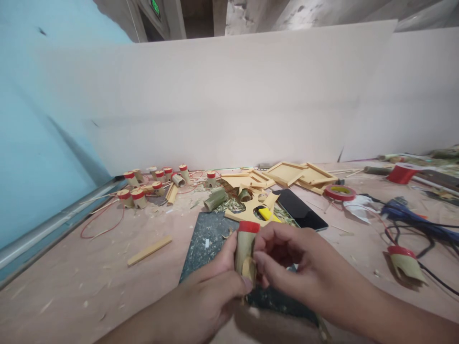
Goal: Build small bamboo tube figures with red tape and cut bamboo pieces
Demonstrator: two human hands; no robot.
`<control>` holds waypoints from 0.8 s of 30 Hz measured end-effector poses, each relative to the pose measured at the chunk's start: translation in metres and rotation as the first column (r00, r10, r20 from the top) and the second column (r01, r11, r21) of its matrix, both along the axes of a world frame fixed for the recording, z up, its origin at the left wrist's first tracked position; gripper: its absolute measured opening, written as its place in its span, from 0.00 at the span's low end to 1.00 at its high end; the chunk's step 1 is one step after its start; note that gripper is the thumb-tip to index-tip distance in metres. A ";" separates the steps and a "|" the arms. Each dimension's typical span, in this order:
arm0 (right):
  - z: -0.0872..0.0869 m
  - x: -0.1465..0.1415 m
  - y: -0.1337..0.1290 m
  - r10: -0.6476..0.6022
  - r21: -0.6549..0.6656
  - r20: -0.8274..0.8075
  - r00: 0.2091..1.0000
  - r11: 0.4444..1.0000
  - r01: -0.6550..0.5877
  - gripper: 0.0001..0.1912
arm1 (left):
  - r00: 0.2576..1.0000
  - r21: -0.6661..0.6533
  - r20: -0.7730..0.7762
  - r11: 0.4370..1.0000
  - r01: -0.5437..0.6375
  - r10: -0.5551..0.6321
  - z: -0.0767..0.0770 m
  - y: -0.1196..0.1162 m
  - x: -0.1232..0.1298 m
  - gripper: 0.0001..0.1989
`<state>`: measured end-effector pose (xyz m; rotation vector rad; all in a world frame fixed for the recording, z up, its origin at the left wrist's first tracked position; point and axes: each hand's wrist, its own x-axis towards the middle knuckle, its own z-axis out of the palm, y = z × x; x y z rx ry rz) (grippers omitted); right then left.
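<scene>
A pale bamboo tube with a red band round its top stands nearly upright between my hands. My left hand is wrapped round its lower part, the thumb pressing a small curved wooden piece against the tube's front. My right hand is at the tube's right side, its fingers curled and the thumb near the index finger; whatever lies between those fingertips is hidden. Beneath both hands lies a dark, scuffed board.
Red-banded bamboo tubes stand at the back left. Beyond the board are a yellow tool, a black phone and wooden frames. Red tape, a red spool, cables and another tube lie right. A wood strip lies left.
</scene>
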<state>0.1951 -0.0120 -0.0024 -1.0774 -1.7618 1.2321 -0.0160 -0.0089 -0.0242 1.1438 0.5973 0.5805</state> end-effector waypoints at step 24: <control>-0.002 0.010 0.017 -0.090 -0.228 -0.204 0.975 0.973 0.042 0.22 | 0.945 0.268 -0.201 0.942 -0.202 0.259 0.025 0.003 0.001 0.18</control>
